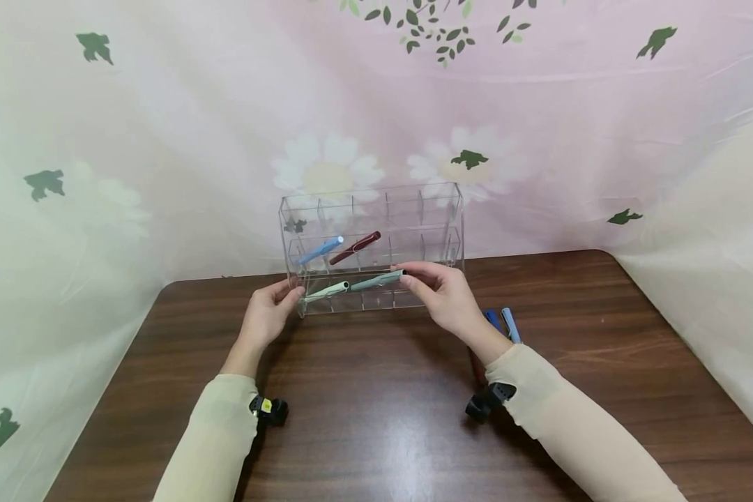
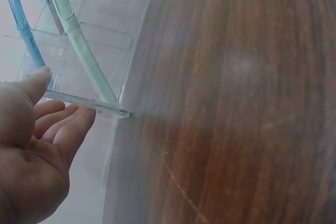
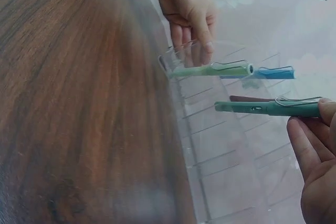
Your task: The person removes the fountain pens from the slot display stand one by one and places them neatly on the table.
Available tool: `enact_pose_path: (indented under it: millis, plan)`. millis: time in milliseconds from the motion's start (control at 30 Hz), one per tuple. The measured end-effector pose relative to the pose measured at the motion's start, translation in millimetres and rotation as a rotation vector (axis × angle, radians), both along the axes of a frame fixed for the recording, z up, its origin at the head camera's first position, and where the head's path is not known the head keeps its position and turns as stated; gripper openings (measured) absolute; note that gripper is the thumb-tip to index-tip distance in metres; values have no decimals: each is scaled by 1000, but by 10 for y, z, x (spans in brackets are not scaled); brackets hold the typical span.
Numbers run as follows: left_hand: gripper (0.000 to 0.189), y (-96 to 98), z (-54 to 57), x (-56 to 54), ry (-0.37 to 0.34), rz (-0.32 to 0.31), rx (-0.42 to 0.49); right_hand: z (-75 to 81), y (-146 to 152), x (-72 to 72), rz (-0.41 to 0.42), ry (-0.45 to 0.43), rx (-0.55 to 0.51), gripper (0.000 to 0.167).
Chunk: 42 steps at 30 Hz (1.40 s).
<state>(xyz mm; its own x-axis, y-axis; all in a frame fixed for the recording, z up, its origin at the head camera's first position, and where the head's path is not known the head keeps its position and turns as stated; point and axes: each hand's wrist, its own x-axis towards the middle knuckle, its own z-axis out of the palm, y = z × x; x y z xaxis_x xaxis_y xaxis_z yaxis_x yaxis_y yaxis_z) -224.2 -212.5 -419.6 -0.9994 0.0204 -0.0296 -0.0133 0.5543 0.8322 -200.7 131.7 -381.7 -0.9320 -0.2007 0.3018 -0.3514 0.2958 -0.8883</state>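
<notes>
Pinching teal pen (image 1: 378, 280) by cap end, R hand (image 1: 445, 296) leaves tip free near clear rack (image 1: 376, 305) w/ 3 pens (image 1: 355, 249); L hand (image 1: 268, 314) grips rack side, prob. for steadiness.

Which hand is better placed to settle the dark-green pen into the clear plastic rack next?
Likely right: the right hand pinches the dark-green pen by its clip end at the clear plastic rack. The left hand grips the rack's left side, better for steadying it.
</notes>
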Motion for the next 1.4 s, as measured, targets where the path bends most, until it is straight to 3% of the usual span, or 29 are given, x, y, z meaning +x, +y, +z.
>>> enact_pose_path:
  millis: [367, 700, 967, 1267, 1400]
  plan:
    - [55, 9, -5, 17, -10, -9, -3, 172, 126, 111, 31, 61, -172, 23]
    - [55, 3, 4, 37, -11, -11, -7, 178, 373, 198, -23, 156, -174, 21]
    - [54, 20, 12, 24, -9, -16, -30, 140, 560, 246, -91, 139, -163, 20]
    - [53, 31, 26, -1, -11, -5, -28, 142, 678, 255, -108, 172, -237, 20]
    - [53, 17, 7, 7, -14, 2, -36, 138, 726, 248, -141, 190, -214, 18]
